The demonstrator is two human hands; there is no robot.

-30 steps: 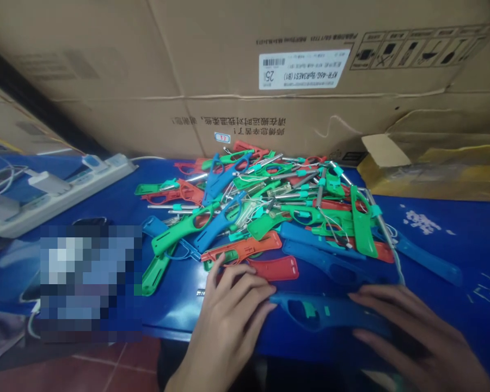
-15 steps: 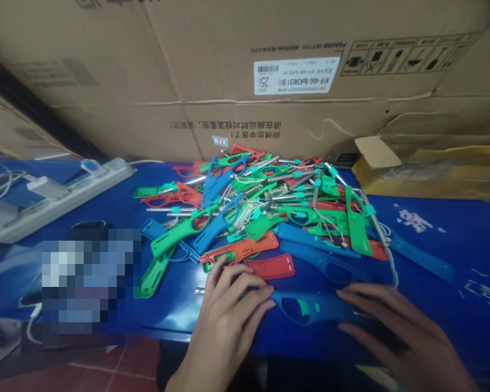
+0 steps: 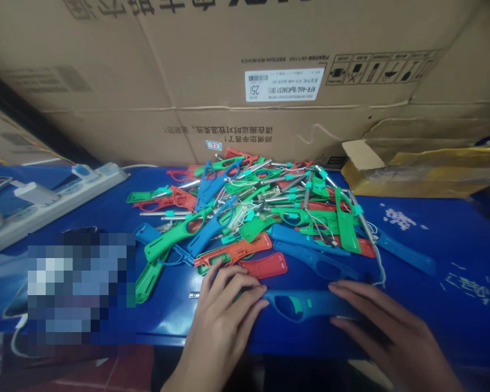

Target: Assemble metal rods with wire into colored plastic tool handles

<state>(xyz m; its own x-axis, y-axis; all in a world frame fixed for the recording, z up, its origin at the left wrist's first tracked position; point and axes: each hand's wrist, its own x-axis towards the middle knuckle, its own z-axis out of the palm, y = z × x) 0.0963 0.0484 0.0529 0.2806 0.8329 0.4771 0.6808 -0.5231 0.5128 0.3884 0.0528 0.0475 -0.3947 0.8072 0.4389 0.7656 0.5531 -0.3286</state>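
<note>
A blue gas lighter (image 3: 318, 302) with a green trigger lies level between my two hands, near the front edge of the table. My left hand (image 3: 224, 310) is closed around its front end, and the metal tip pokes out to the left of the fingers. With thumb and fingers on opposite edges, my right hand (image 3: 387, 321) grips the handle end, which is partly hidden. Just beyond my hands spreads a heap of lighter parts: a red handle shell (image 3: 265, 265), a green shell (image 3: 179, 234), a blue shell (image 3: 314, 258) and several metal tubes with wires.
A large cardboard box (image 3: 126, 71) stands behind the heap. On the left lie a white power strip (image 3: 53, 207) with plugs and a blurred-out object (image 3: 81, 294). A taped carton (image 3: 424, 171) and small white scraps (image 3: 400, 218) are at the right.
The whole view has shifted slightly, so the heap and boxes appear a little further left. Both hands keep the same hold on the blue lighter.
</note>
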